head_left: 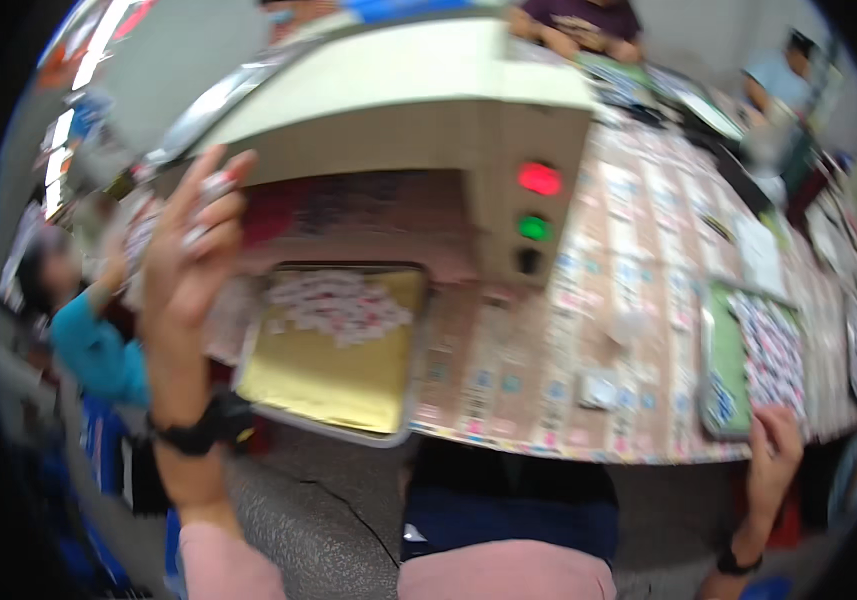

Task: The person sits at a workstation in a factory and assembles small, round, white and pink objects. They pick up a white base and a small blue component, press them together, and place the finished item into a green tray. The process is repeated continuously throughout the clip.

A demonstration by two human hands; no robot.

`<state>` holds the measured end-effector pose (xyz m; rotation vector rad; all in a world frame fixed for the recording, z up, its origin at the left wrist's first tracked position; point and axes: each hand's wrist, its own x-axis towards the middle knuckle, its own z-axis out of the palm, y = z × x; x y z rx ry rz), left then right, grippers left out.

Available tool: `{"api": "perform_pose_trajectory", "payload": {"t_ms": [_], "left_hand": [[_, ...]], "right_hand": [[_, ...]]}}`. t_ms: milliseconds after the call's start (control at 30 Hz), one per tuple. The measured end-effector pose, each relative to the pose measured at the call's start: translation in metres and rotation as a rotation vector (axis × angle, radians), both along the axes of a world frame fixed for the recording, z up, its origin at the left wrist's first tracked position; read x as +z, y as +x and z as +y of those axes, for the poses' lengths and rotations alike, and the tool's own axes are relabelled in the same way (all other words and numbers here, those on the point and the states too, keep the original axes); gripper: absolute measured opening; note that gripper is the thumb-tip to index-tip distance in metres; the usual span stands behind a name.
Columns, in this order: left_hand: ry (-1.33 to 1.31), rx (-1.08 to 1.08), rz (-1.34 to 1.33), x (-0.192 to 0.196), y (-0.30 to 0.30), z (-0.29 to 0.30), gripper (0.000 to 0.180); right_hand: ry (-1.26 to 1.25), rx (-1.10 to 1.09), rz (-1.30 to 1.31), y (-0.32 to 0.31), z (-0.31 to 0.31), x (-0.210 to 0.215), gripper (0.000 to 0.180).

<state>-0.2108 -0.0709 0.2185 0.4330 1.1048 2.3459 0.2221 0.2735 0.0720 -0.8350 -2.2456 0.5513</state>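
Small packets [210, 190], pale with a touch of red, sit pinched in the grip of the left hand [188, 275], raised at the near left; a dark wristband [198, 430] circles that wrist. Just right of it a yellow tray [333, 375] juts over the near edge of the bench [508, 390] under a cream machine [428, 100], holding a heap of white and pink packets [338, 305] at its far end. Red light [539, 179] and green light [534, 228] glow on the machine's side. At the near right, the right hand [773, 455] clasps the near edge of a green tray [723, 375] filled with small multicoloured packets [773, 350]. Rows of small labelled squares cover the bench; the blur hides their detail.
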Motion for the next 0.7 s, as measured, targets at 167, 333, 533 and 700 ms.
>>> {"api": "perform_pose_trajectory", "payload": {"t_ms": [167, 333, 533, 700], "left_hand": [[-0.255, 0.02, 0.122, -0.095, 0.094, -0.006, 0.02], [-0.176, -0.639, -0.525, -0.154, 0.183, 0.032, 0.041], [-0.185, -0.696, -0.811, -0.205, 0.236, 0.062, 0.04], [-0.135, -0.76, -0.77, -0.229, 0.249, 0.05, 0.027]], "right_hand": [[-0.166, 0.011, -0.015, -0.009, -0.012, -0.007, 0.016], [-0.17, 0.135, -0.044, -0.029, -0.016, -0.029, 0.013], [-0.056, 0.238, -0.059, -0.049, -0.029, -0.053, 0.017], [-0.036, 0.093, -0.025, -0.04, -0.007, -0.051, 0.012]]}}
